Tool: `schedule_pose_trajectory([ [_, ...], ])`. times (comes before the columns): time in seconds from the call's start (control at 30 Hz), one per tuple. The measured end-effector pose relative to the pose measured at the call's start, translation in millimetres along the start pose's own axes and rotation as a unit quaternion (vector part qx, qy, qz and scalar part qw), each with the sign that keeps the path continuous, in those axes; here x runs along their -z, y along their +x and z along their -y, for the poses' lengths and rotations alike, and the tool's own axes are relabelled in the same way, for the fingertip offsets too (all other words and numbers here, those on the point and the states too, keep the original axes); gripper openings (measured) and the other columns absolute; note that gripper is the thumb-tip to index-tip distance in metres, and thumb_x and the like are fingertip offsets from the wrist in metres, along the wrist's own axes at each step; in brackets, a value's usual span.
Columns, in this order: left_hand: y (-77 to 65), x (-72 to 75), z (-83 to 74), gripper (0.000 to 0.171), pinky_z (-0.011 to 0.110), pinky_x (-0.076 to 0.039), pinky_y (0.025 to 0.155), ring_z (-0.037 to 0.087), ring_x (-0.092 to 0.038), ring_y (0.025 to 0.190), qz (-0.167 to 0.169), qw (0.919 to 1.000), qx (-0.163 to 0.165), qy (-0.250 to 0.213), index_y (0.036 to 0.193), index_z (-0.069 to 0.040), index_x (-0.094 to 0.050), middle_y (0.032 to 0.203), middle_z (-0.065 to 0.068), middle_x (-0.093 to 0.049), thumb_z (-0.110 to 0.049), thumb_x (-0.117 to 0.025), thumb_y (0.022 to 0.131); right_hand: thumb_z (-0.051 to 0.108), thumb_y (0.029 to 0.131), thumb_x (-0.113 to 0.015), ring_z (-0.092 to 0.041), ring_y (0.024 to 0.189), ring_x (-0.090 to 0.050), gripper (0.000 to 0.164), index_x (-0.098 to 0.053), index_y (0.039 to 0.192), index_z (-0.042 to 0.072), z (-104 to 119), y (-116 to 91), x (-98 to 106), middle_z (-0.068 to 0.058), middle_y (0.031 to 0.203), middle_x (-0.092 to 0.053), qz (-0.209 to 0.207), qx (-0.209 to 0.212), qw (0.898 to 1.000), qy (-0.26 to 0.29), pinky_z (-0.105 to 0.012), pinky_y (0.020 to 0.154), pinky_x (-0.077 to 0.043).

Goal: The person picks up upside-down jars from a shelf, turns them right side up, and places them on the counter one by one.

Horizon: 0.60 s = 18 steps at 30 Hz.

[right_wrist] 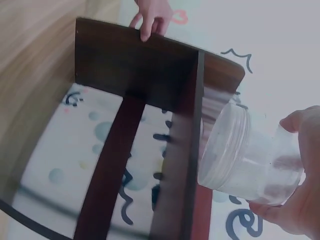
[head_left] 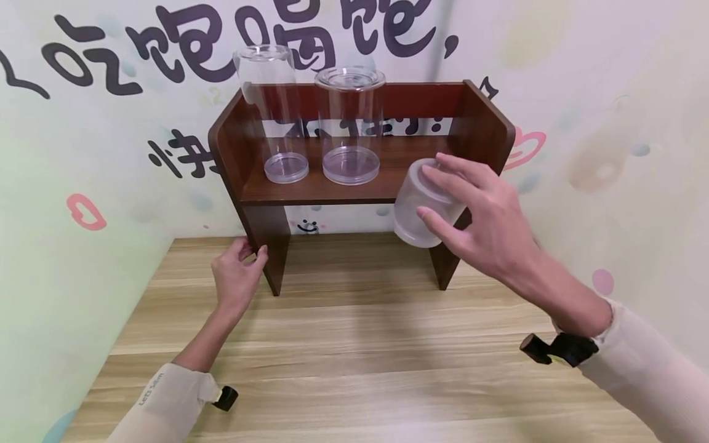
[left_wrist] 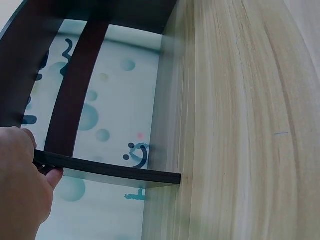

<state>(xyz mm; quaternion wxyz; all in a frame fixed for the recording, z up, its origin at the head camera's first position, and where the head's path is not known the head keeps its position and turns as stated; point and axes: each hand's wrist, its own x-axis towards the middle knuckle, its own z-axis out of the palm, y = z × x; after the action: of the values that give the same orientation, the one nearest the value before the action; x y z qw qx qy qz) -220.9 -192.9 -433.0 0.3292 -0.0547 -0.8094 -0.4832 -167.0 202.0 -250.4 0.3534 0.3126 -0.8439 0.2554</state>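
Note:
A small brown wooden shelf (head_left: 343,202) stands on the table. My left hand (head_left: 238,271) grips the front edge of its left side panel (left_wrist: 110,170), thumb on one face and fingers on the other. My right hand (head_left: 490,218) holds a short translucent jar (head_left: 412,212) by its upper end, thumb on one side and fingers on the other. The jar is slightly tilted and overlaps the right front part of the shelf board in the head view. In the right wrist view, the ringed end of the jar (right_wrist: 227,145) is close beside the board.
On the shelf board, a tall clear jar (head_left: 277,123) stands at the left, with a wider clear jar (head_left: 351,123) next to it. Behind is a wall (head_left: 609,123) with black lettering. The wood-grain table (head_left: 343,357) extends in front of the shelf.

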Motion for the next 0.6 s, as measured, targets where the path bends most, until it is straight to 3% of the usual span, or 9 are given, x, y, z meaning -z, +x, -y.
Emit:
schedule_pose_trajectory([
  [0.23, -0.4, 0.3, -2.5, 0.017, 0.002, -0.052, 0.074, 0.045, -0.077, 0.093, 0.005, 0.9999, 0.010, 0.002, 0.105, 0.012, -0.071, 0.100, 0.031, -0.076, 0.002, -0.075, 0.092, 0.016, 0.085, -0.086, -0.033, 0.131, -0.063, 0.053, -0.073, 0.135, 0.007, 2.1, -23.2, -18.6, -0.017, 0.145, -0.064, -0.016, 0.008, 1.000, 0.025, -0.054, 0.098, -0.057],
  [0.4, -2.1, 0.6, -5.9, 0.020, 0.002, -0.052, 0.077, 0.043, -0.077, 0.100, 0.009, 0.9994, 0.034, -0.001, 0.109, 0.011, -0.072, 0.107, 0.028, -0.077, -0.002, -0.077, 0.094, 0.016, 0.085, -0.086, -0.032, 0.134, -0.060, 0.054, -0.072, 0.137, 0.009, -0.8, -37.3, -32.3, -0.015, 0.146, -0.063, -0.017, -0.014, 0.999, 0.038, -0.052, 0.096, -0.057],
  [0.6, -6.7, 2.0, -15.2, 0.033, 0.015, -0.058, 0.090, 0.035, -0.071, 0.119, 0.012, 0.9923, 0.110, -0.056, 0.127, 0.007, -0.070, 0.126, 0.023, -0.073, -0.006, -0.074, 0.097, 0.014, 0.086, -0.085, -0.031, 0.132, -0.063, 0.053, -0.072, 0.137, 0.011, -3.8, -51.1, -47.8, -0.012, 0.146, -0.065, -0.048, -0.056, 0.995, 0.063, -0.026, 0.104, -0.052],
])
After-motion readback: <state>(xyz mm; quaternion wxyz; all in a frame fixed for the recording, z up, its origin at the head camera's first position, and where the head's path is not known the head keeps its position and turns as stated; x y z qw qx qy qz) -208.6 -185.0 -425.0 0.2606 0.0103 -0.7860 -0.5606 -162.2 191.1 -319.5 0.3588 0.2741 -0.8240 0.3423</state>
